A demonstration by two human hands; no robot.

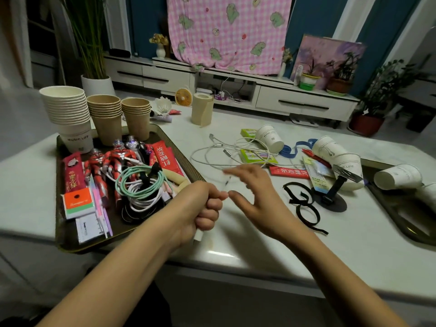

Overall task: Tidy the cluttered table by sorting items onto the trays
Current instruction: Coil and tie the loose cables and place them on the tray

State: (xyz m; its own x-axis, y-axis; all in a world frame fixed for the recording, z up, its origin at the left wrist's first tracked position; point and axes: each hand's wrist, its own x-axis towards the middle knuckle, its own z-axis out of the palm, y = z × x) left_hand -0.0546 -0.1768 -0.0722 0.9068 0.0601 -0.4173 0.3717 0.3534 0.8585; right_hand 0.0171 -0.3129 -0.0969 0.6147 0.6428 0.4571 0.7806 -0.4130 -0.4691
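Student: Where did the white cable (219, 145) lie, and which hand had it?

Tutor: The left hand (207, 208) was curled in a fist round one end, just beside the left tray (181, 154). The rest ran away from the person, up the table (259, 237), into a loose tangle. The right hand (257, 194), fingers spread and holding nothing, hovered nearer that tangle, so gathering the slack probably fell to it.

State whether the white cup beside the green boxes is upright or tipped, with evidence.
Tipped: the cup lies on its side on the table, printed wall facing up.
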